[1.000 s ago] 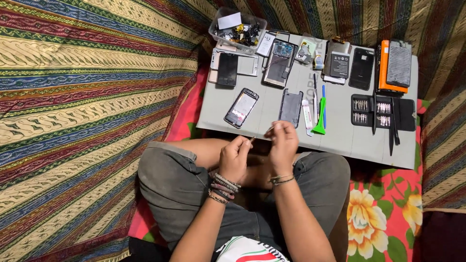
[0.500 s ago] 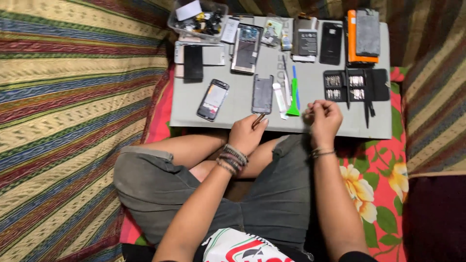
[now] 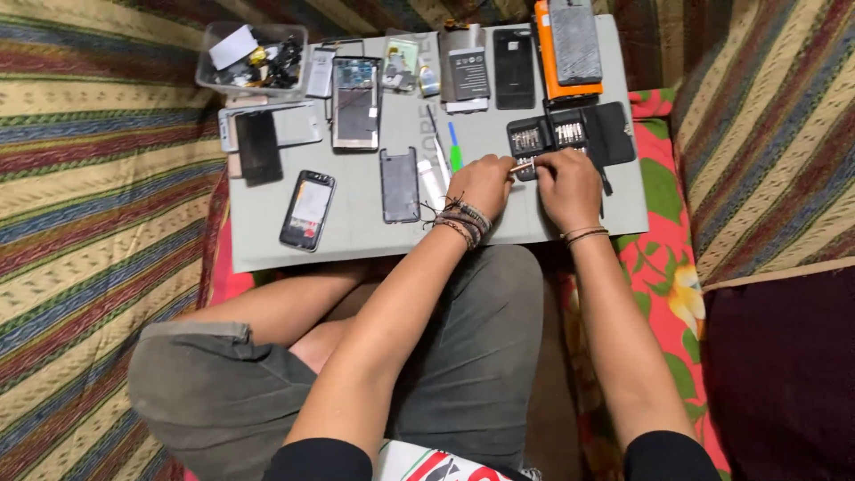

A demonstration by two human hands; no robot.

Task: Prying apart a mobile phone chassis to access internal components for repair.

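At far left, clear plastic box (image 3: 252, 59) holding white card, cables and small parts. Beside it, phones and dark panels flat on grey board (image 3: 356, 236). Left hand (image 3: 484, 183) pinching small screwdriver (image 3: 522, 165), long axis left to right, tip toward black bit case (image 3: 570, 139). Right hand (image 3: 568, 185) curled closed at the case, its grip hidden. Orange box (image 3: 550, 62) behind.

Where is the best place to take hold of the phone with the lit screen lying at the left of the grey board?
Grip the phone by its two long edges, coming from above. It lies flat and slightly tilted, with bare board on both sides, so fingers likely fit there.
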